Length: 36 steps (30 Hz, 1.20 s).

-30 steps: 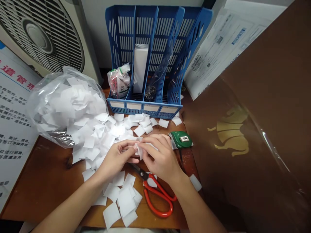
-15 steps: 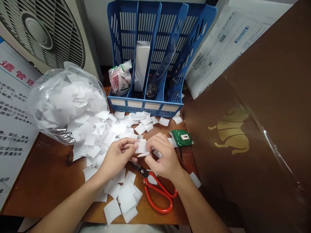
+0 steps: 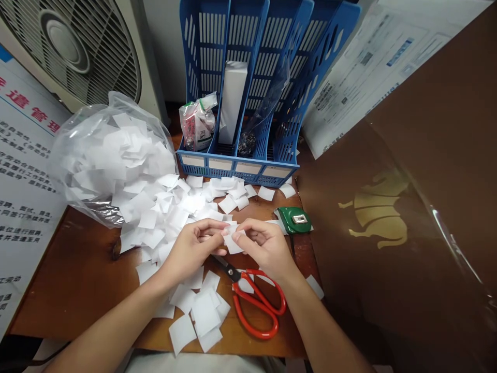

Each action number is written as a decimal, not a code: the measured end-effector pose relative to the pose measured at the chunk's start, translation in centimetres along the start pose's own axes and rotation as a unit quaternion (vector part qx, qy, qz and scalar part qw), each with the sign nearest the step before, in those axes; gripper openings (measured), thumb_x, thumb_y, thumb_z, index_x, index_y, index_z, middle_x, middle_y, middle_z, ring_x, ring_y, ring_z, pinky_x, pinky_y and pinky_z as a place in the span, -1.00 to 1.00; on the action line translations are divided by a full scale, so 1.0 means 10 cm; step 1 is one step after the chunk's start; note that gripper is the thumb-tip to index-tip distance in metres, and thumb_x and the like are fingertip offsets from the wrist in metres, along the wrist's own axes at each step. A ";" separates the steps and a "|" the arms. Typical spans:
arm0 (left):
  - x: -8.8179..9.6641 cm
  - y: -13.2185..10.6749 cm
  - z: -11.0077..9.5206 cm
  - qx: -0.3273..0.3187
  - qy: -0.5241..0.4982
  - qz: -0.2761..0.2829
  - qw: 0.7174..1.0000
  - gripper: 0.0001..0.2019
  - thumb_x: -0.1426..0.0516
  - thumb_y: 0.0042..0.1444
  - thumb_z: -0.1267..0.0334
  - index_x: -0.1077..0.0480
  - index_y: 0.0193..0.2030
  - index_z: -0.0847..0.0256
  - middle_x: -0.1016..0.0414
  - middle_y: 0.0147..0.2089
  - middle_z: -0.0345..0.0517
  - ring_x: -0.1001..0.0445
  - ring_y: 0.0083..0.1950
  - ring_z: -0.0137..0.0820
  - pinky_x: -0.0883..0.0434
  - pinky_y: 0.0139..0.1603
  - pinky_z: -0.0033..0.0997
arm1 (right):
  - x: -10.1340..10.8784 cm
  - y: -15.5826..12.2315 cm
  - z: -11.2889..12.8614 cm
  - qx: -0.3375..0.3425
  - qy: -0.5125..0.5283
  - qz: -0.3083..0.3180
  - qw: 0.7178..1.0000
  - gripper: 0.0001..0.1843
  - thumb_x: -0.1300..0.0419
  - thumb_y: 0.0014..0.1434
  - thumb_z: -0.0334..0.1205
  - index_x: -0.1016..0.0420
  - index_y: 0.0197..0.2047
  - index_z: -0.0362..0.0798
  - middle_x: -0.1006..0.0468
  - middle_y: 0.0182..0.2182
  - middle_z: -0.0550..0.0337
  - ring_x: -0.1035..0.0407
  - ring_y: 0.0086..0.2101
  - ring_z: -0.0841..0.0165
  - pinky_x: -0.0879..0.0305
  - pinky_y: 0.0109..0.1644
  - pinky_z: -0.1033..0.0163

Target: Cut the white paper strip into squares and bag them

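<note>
Between my two hands is a small white paper square (image 3: 234, 244). My left hand (image 3: 198, 246) pinches its left side between thumb and fingers. From the right, my right hand (image 3: 267, 246) has its thumb on the same paper with the fingers curled behind. Just below lie scissors with red handles (image 3: 256, 305), their dark blades partly under my left hand. Loose white paper squares (image 3: 171, 207) are heaped to the left and behind my hands, and several more (image 3: 204, 313) lie near the table's front edge. A green tape measure (image 3: 294, 220) sits right of my right hand.
A clear plastic bag (image 3: 112, 150) full of paper squares spills onto the wooden table (image 3: 77, 280). Behind stands a blue file rack (image 3: 240, 155) holding a white box (image 3: 233, 103) and small bags. A fan (image 3: 77, 46) is at back left, a brown box (image 3: 411, 290) at right.
My right thumb has come down onto the paper, and the right fingers have shifted from its edge to grip it. The view has moved slightly, so everything sits a little further right.
</note>
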<state>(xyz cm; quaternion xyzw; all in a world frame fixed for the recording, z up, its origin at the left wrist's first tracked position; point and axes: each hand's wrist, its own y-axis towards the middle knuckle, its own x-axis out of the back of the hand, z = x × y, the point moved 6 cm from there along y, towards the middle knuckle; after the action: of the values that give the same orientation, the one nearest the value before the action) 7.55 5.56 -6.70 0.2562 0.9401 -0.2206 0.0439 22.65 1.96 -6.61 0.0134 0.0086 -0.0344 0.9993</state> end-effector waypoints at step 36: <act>0.05 0.02 0.03 0.013 -0.019 -0.038 0.999 -0.56 -0.48 -0.04 0.08 -0.59 -0.12 0.35 -0.66 -0.22 -0.02 -0.60 -0.25 -0.40 -0.61 -0.29 -0.52 | 0.07 0.00 0.01 0.011 -0.098 -0.101 0.990 -0.82 -0.35 0.11 -0.17 -0.49 -0.39 -0.06 -0.39 -0.56 0.29 -0.19 -0.55 0.48 -0.13 -0.50 0.35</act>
<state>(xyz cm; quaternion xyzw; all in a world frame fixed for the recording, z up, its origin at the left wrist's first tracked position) 7.23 5.78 -7.13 0.2164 0.9452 -0.2395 0.0496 23.37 1.95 -6.49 0.0198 -0.0884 -0.1366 0.9865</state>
